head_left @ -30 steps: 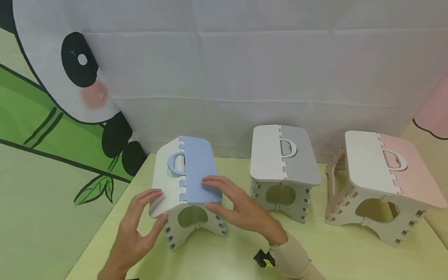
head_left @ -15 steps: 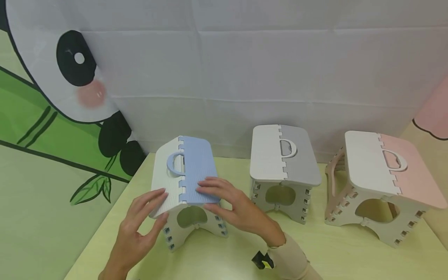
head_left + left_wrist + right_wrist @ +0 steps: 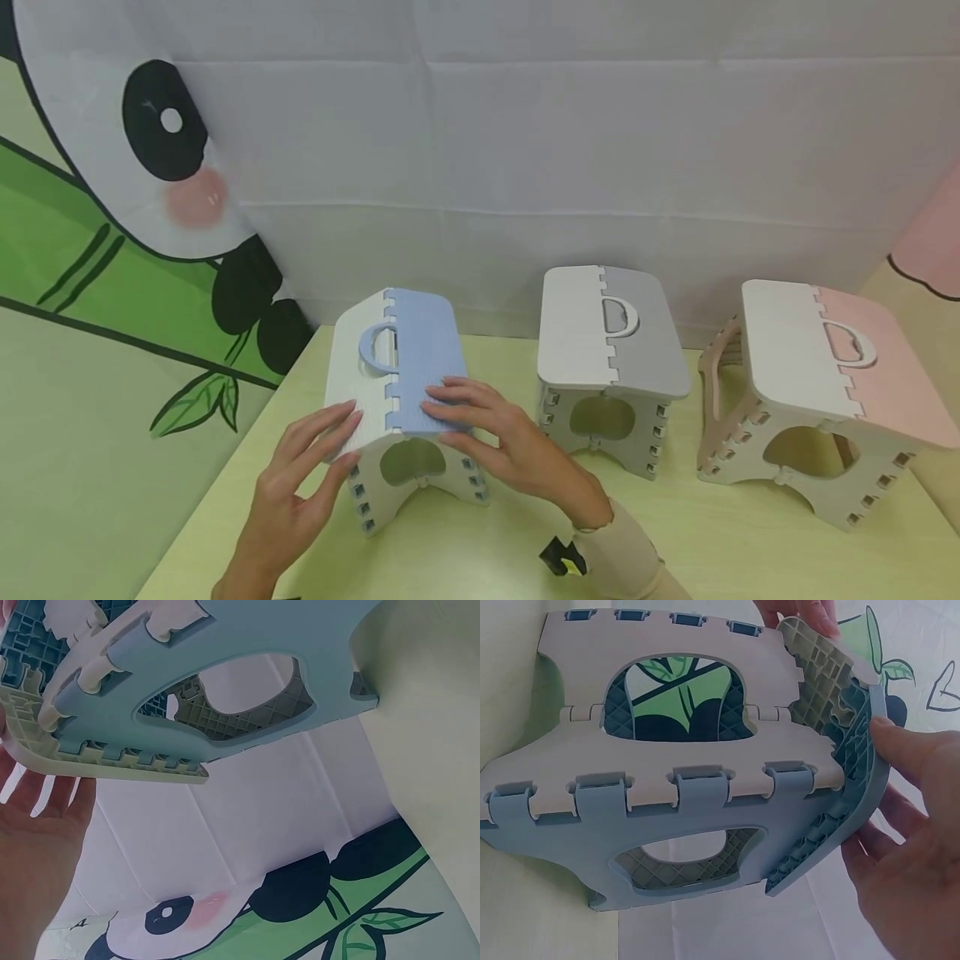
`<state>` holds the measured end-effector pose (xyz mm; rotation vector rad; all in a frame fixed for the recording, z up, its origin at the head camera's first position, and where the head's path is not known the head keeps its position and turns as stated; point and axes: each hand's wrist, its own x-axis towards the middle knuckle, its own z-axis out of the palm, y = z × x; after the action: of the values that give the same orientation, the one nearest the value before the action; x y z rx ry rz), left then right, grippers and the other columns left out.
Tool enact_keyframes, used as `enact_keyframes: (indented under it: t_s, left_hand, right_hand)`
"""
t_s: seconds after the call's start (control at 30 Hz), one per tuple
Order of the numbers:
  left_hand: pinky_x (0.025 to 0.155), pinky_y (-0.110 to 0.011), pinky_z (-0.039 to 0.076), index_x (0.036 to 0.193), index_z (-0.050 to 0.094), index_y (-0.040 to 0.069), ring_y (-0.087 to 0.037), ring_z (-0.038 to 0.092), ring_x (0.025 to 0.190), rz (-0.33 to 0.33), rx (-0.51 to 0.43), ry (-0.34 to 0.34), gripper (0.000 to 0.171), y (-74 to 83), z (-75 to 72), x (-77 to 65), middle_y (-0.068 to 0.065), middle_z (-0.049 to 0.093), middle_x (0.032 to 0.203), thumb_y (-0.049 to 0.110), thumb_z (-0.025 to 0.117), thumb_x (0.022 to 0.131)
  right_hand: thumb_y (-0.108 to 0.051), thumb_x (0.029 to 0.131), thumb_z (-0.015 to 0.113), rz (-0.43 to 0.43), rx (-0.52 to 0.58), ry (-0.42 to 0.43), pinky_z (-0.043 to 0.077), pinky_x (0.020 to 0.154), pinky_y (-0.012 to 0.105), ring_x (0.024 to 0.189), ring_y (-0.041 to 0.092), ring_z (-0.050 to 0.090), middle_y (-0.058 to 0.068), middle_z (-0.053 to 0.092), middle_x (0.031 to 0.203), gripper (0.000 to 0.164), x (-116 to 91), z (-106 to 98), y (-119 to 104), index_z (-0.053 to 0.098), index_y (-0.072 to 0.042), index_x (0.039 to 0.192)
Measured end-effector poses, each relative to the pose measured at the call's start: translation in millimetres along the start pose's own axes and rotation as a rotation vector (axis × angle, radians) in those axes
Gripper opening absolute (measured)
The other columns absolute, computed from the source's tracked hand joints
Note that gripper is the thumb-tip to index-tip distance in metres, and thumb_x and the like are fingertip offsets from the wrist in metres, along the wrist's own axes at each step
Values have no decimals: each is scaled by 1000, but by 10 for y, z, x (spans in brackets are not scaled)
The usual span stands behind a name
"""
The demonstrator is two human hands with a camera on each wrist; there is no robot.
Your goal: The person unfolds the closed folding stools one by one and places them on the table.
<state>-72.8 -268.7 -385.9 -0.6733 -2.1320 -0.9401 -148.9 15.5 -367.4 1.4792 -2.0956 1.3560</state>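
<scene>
A white-and-blue folding stool (image 3: pixel 429 358) stands unfolded on the table, its two seat halves meeting in a raised ridge along the hinge. My left hand (image 3: pixel 288 496) has its fingertips on the near corner of the white half, thumb at the front edge. On the blue half lie the extended fingers of my right hand (image 3: pixel 517 442), with that thumb against the front edge. From below, the left wrist view shows the blue side leg (image 3: pixel 322 645) and the ribbed underside. The right wrist view shows the white end panel (image 3: pixel 675 754) with its oval opening.
To the right stand a white-and-grey folding stool (image 3: pixel 573 333) and a white-and-pink one (image 3: pixel 795 350), both unfolded. Behind the pale yellow table (image 3: pixel 420 558) hangs a light cloth (image 3: pixel 540 142) printed with a cartoon panda and green bamboo.
Both hands have shifted slightly inward over the seat, the left fingertips to the right and the right fingers a little to the left. The stools stay in place.
</scene>
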Motion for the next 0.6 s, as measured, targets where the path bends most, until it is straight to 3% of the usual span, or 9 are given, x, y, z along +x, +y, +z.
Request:
enact_keyframes:
  t_s: [0.6]
  left_hand:
    - [114,-21,36,133,67,-1,-25,49,135,20,8,-8,51,-5,-10,26,-20,60,140,42,56,105]
  right_hand:
    - [-7,98,68,22,-10,-17,37,118,43,146,28,41,8,55,150,41,16,-9,-15,64,-6,139]
